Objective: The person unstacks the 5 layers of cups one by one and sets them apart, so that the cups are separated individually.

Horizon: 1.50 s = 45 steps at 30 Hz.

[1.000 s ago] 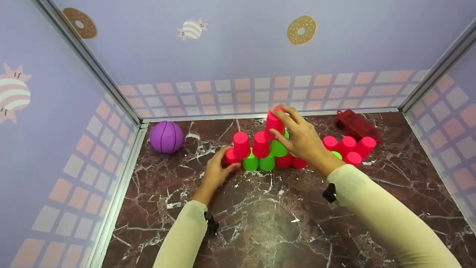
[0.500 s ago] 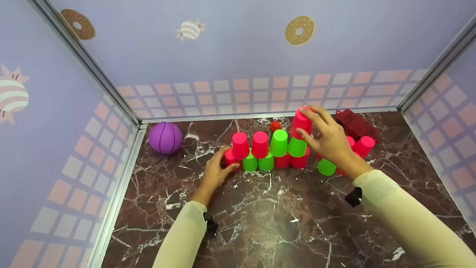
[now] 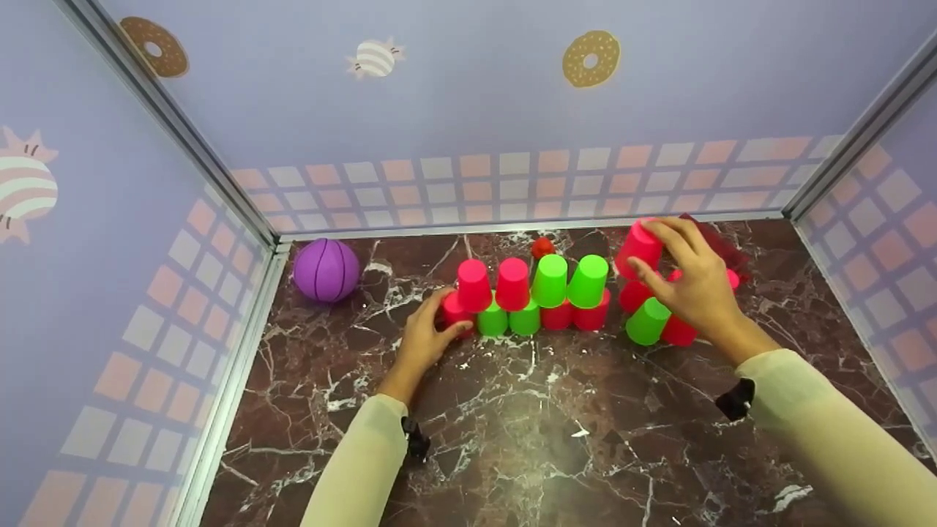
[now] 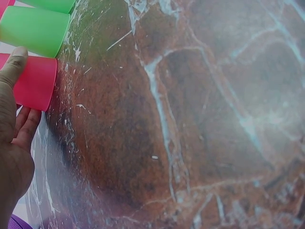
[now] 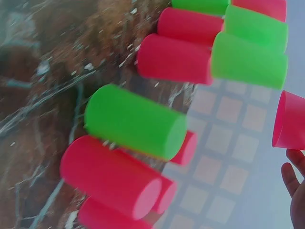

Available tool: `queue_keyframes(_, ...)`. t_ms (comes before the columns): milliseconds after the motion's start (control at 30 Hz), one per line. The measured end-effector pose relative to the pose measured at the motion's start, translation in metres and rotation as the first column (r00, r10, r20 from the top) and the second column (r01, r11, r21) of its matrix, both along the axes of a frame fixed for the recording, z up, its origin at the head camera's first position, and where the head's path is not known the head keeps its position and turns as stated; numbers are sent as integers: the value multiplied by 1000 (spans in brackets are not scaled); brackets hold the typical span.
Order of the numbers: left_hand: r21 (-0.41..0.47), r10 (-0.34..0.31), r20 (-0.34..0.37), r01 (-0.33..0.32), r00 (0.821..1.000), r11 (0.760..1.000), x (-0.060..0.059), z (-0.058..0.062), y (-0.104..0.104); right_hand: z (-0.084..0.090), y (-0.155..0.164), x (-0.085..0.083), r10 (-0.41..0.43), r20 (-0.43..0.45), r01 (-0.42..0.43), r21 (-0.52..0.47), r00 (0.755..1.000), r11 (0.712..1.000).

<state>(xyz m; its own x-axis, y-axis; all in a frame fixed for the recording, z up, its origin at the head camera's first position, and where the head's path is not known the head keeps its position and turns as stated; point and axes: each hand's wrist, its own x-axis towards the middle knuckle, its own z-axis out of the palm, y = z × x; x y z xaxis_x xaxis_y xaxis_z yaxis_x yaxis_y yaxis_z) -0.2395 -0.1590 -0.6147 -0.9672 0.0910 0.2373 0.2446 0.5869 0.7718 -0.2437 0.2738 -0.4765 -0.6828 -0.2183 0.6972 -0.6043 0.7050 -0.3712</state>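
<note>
One pink cup (image 3: 640,245), pinched in the right grip (image 3: 695,282), is raised near the loose cups (image 3: 648,322); it looks light, smooth and thin-walled, best held gently by its sides, while the left grip (image 3: 424,333) holds the row's end cup (image 4: 37,88)

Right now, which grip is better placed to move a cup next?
Probably the right grip: it holds a pink cup raised beside the stack, while the left grip is around the stack's end cup.

The left hand (image 4: 14,157) grips a pinkish-red cup (image 4: 37,86) beside a green cup (image 4: 35,31) on a marbled surface (image 4: 124,133).
</note>
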Motion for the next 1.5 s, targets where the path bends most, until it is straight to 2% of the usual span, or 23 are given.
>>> queue_keyframes(133,-3,-1,3,1,1000,1000,0,1,1,-5,18,6,-60,33,61,-12,998,998)
queue_keyframes(467,3,1,-10,-1,1000,1000,-1,0,0,-21,57,19,-170,80,166,50,982,985)
queue_keyframes(833,14,0,10,0,1000,1000,0,1,1,-40,93,33,-239,142,234,55,961,971)
queue_keyframes(1133,16,-1,18,1,1000,1000,0,-1,2,-57,114,46,-301,148,299,36,942,954)
queue_keyframes(1500,23,-10,-22,10,1000,1000,-1,0,1,-71,126,52,-327,154,324,47,932,945)
